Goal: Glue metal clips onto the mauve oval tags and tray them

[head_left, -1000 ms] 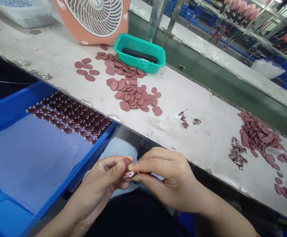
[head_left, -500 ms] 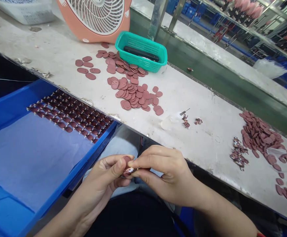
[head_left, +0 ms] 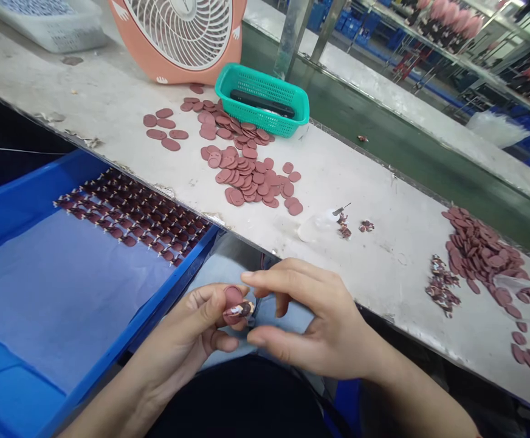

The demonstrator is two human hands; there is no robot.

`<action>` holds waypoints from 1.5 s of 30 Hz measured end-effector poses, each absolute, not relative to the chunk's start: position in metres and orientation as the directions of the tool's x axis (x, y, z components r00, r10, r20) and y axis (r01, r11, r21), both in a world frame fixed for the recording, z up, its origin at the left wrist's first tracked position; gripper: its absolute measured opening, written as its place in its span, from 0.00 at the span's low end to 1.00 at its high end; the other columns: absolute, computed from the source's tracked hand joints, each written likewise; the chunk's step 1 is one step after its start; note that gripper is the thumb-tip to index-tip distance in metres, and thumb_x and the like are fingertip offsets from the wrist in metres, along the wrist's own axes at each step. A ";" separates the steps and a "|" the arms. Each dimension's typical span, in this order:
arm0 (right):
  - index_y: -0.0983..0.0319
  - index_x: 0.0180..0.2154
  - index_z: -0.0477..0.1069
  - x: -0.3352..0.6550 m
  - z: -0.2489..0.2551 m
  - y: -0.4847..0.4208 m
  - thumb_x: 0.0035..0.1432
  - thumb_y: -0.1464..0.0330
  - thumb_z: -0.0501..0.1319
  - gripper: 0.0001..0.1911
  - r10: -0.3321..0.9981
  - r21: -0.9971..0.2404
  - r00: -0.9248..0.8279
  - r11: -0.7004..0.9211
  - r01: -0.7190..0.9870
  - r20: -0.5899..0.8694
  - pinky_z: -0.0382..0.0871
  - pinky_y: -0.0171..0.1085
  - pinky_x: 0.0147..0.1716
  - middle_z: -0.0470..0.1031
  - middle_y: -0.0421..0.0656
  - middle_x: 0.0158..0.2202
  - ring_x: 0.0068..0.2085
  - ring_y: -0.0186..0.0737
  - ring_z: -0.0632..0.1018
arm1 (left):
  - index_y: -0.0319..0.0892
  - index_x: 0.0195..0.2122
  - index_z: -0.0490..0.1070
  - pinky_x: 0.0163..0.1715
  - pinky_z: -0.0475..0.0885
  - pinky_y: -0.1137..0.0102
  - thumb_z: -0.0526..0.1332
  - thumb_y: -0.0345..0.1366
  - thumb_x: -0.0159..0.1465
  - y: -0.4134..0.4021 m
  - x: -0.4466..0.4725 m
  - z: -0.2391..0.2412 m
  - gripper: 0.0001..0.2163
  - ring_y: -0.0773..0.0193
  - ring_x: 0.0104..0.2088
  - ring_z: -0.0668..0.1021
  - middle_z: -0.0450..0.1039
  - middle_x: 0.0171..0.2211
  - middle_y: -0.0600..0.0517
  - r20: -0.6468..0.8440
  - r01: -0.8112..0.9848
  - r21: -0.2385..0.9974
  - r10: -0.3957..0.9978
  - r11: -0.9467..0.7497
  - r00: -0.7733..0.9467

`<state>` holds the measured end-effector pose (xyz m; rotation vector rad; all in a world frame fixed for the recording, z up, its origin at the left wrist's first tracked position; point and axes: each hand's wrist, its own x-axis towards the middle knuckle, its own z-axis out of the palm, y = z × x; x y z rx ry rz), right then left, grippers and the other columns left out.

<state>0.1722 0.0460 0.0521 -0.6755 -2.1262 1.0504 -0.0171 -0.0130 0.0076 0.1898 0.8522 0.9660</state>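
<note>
Between the thumb and fingers of my left hand [head_left: 196, 322] is a reddish-brown oval disc with a small painted figure [head_left: 239, 310] on it, dark, white and tan. My right hand [head_left: 306, 316] is just to the right of it, thumb and fingers apart, holding nothing. Both hands are over my lap, in front of the table edge. To the left, a blue tray [head_left: 59, 383] lined with a pale sheet [head_left: 78, 292] bears rows of similar finished-looking pieces [head_left: 141, 213].
Loose brown discs [head_left: 251, 176] lie heaped mid-table, with another heap [head_left: 484, 255] at right beside small painted figures [head_left: 442, 286]. A clear bottle with a needle tip [head_left: 322, 224] lies between. Behind stand a green basket [head_left: 265, 91], an orange fan [head_left: 242, 36] and a white bin [head_left: 64, 30].
My right hand has let go of the piece and opened, its fingers spreading away to the right. My left hand still holds the disc with the figure, which now shows more fully.
</note>
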 end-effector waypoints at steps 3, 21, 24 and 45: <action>0.62 0.50 0.77 0.171 0.048 0.045 0.60 0.70 0.70 0.15 0.707 -0.837 -0.629 0.525 0.158 0.324 0.74 0.29 0.29 0.79 0.43 0.36 0.34 0.34 0.77 | 0.44 0.29 0.85 0.21 0.75 0.82 0.78 0.48 0.48 -0.013 -0.019 0.007 0.14 0.69 0.27 0.76 0.74 0.26 0.52 -0.572 -0.650 0.477 0.770 0.592 0.281; 0.66 0.47 0.74 0.112 -0.017 0.034 0.66 0.72 0.63 0.09 0.532 -0.325 -0.422 0.821 0.469 0.734 0.69 0.36 0.24 0.76 0.43 0.28 0.26 0.36 0.73 | 0.43 0.29 0.80 0.17 0.72 0.78 0.81 0.45 0.42 -0.022 -0.025 -0.024 0.17 0.69 0.22 0.72 0.76 0.25 0.54 -0.387 -0.462 0.870 0.820 0.172 -0.423; 0.65 0.47 0.74 0.092 -0.034 0.034 0.67 0.71 0.60 0.09 0.534 -0.343 -0.432 0.828 0.444 0.727 0.69 0.37 0.25 0.77 0.43 0.28 0.26 0.37 0.73 | 0.42 0.28 0.79 0.16 0.70 0.77 0.79 0.48 0.44 -0.022 -0.029 -0.028 0.18 0.69 0.22 0.71 0.78 0.28 0.52 -0.391 -0.400 0.894 0.788 0.203 -0.475; 0.67 0.46 0.75 0.139 -0.031 0.039 0.61 0.80 0.62 0.12 0.585 -0.333 -0.463 0.789 0.517 0.666 0.73 0.36 0.26 0.74 0.44 0.28 0.28 0.38 0.74 | 0.41 0.52 0.74 0.45 0.77 0.53 0.63 0.46 0.68 0.028 -0.221 -0.139 0.17 0.50 0.46 0.80 0.77 0.48 0.47 -0.396 0.610 0.424 0.743 0.669 -0.540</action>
